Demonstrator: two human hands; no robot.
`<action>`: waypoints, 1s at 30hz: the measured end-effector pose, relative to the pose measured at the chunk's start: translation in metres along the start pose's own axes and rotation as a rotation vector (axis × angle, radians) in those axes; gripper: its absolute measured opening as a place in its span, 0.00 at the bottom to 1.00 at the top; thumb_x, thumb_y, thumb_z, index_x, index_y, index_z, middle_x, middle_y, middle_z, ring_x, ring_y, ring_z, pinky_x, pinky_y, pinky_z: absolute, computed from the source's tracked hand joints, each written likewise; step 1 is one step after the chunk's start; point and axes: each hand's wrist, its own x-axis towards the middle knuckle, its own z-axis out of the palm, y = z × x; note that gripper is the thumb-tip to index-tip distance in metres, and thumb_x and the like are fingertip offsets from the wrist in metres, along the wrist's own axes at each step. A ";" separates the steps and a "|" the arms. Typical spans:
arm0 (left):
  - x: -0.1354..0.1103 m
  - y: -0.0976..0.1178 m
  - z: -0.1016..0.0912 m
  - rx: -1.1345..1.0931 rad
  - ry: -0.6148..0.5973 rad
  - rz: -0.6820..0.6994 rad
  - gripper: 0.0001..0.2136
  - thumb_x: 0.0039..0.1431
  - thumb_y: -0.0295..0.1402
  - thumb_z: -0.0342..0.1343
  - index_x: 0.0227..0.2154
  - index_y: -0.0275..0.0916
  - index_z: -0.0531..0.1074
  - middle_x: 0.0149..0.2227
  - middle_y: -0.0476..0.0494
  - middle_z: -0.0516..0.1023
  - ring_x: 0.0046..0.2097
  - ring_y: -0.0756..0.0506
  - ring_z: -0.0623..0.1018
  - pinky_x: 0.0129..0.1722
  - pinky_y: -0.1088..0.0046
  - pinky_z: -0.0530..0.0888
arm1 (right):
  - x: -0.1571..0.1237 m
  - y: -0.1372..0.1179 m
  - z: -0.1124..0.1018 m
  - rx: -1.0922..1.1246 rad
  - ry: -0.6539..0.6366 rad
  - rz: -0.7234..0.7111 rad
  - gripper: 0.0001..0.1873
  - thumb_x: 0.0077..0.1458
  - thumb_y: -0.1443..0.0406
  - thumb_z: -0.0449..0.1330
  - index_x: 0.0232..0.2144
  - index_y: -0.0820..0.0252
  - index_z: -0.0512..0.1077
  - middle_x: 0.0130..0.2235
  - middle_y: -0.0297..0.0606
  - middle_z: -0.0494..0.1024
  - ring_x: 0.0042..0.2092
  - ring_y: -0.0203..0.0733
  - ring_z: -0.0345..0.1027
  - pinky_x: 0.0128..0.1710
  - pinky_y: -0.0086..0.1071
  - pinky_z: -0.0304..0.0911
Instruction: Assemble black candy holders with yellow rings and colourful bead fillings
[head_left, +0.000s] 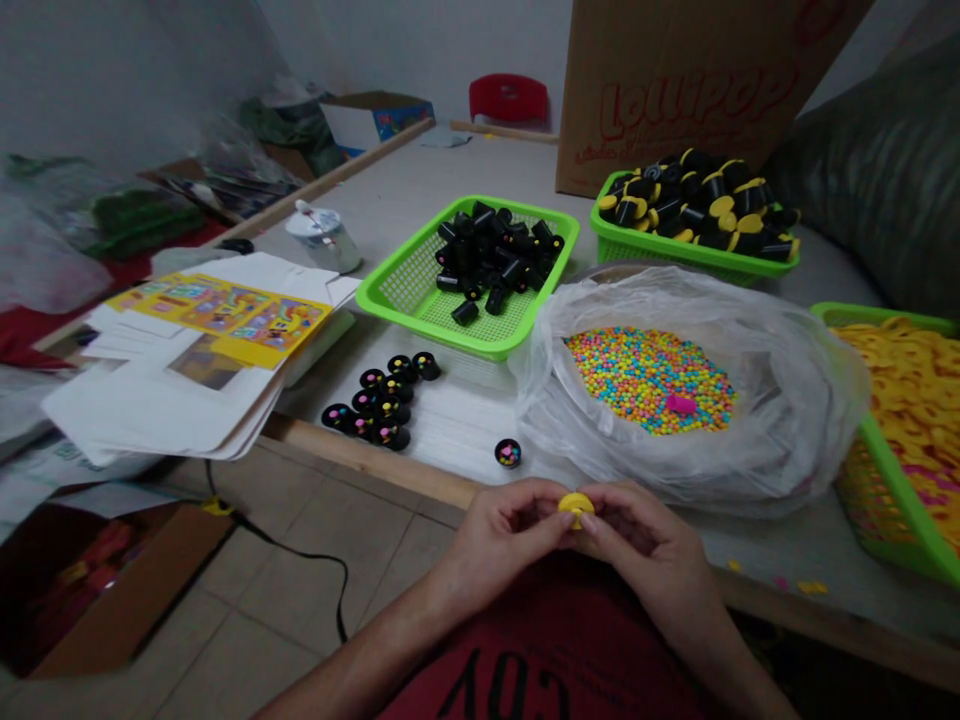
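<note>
In the head view, the left hand [502, 535] and right hand [645, 545] are together just off the near edge of the surface [465, 170], their fingertips pinching a yellow plastic cap [576, 507] between them. A black tube [508, 453] filled with coloured candy beads stands alone near the hands. Beyond it, a cluster of similar filled black tubes [379, 405] stands upright on the surface.

A clear plastic bag [787, 440] holds a heap of pink, yellow and blue candy beads [649, 380]. Beside it, a green plastic basket [390, 290] holds loose, empty-looking black tubes. A second green basket [690, 255] is piled with black tubes, many with yellow caps, and a third [896, 500] at the right is full of flat yellow pieces.

A brown cardboard box [697, 90] behind them reads "Lollipop" in large red letters; the smaller line below is too blurred to read. Printed yellow card sheets [221, 318] lie at the left, with cartoon artwork but no legible words. The person's dark red shirt [540, 650] bears large black letters, upside down from this view and only partly visible.
</note>
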 end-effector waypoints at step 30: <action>-0.010 -0.002 -0.012 0.151 0.031 -0.017 0.11 0.54 0.37 0.57 0.31 0.32 0.72 0.25 0.47 0.75 0.27 0.52 0.73 0.29 0.78 0.70 | 0.006 -0.005 0.022 0.145 -0.003 0.178 0.11 0.47 0.59 0.64 0.30 0.61 0.72 0.29 0.36 0.77 0.30 0.36 0.71 0.30 0.29 0.69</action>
